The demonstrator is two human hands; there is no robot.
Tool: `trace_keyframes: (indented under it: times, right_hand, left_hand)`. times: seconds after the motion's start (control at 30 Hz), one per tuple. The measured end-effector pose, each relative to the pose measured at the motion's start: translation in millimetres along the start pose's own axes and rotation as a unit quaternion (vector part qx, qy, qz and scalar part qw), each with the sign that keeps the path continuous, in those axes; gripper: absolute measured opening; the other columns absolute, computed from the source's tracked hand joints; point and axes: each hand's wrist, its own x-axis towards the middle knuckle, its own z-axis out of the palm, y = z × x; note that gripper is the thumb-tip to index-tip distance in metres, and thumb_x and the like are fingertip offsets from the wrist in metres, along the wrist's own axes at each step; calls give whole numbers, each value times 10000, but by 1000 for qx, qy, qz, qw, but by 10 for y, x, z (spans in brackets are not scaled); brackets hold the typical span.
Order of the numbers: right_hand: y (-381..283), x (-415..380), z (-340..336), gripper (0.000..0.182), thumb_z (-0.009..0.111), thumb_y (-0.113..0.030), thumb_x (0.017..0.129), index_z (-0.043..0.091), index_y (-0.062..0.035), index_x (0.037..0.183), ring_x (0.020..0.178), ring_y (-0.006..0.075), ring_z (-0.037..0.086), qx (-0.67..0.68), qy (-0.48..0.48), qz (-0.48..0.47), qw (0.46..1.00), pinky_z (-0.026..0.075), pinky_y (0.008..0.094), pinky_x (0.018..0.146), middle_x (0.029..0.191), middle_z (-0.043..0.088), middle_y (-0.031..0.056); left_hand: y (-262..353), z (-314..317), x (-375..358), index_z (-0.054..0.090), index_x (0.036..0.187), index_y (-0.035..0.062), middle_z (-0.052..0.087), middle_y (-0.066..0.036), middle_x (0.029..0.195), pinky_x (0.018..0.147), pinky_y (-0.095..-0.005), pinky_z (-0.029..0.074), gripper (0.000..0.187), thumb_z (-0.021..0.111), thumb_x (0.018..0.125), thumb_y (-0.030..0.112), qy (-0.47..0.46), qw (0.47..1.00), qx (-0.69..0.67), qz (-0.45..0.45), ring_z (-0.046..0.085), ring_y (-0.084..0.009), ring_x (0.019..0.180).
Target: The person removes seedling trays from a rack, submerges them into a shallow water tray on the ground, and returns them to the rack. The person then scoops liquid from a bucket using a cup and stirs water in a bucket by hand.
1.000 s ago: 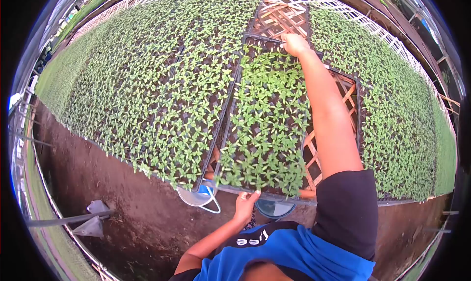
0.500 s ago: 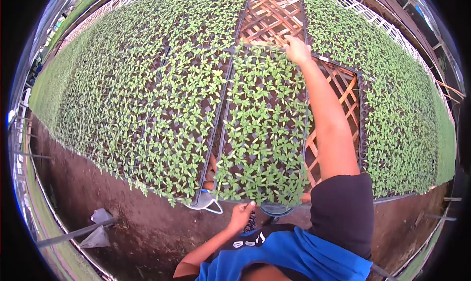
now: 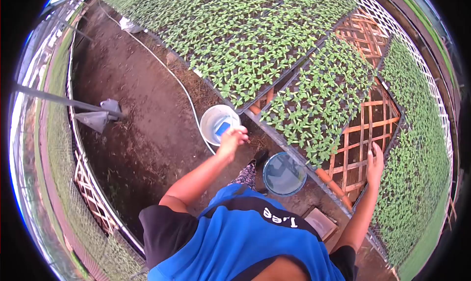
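My left hand (image 3: 233, 136) hovered loosely curled, empty, just beside the white bucket (image 3: 216, 124). My right hand (image 3: 375, 163) lay open on the lattice (image 3: 365, 134), beside the seedling tray (image 3: 319, 99).

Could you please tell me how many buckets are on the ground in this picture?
2. A white bucket sits by the left hand, below the seedling trays. A blue bucket stands at the bench edge, near the person's feet. Others may be hidden under the bench.

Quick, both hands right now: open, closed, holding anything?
Left hand: fingers curled, over the white bucket; whether it grips anything cannot be told.
Right hand: open, fingers spread over the wooden lattice, holding nothing.
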Motion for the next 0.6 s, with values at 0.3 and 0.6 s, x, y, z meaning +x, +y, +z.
trace_keyframes:
  times: [0.3, 0.6]
  right_hand:
    - [-106, -1284, -135, 300, 467, -109, 842, 490, -39, 1133, 946, 157, 498, 114, 68, 149, 980, 397, 266, 799, 1077, 510, 87]
    - [-276, -1258, -173, 281, 454, -82, 850, 477, 14, 1113, 1013, 168, 484, 170, 94, 147, 970, 381, 280, 862, 1116, 497, 102]
  left_hand:
    - [912, -492, 1525, 478, 763, 101, 474, -18, 691, 494, -344, 352, 149, 566, 768, 220, 161, 985, -62, 12, 440, -171, 576]
    - [1553, 250, 1282, 375, 644, 114, 427, 14, 593, 420, -248, 391, 214, 568, 721, 63, 33, 962, -121, 243, 445, -106, 498]
